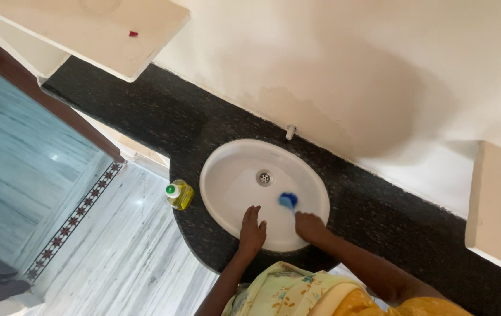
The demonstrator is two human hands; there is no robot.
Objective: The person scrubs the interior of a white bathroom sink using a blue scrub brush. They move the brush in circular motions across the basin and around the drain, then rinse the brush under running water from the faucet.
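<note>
A white oval sink [227, 169] is set into a black speckled counter [379, 216]. My right hand [310, 226] is closed on a blue scrub brush [288, 201], whose head rests inside the basin near the metal drain [264, 177]. My left hand [252, 229] lies flat with fingers apart on the sink's near rim, holding nothing.
A yellow liquid bottle with a green cap [178, 194] stands on the counter's left edge beside the sink. A small white tap stub [289, 132] rises behind the basin by the cream wall. A white shelf [104, 29] hangs upper left; marble floor [127, 257] lies below.
</note>
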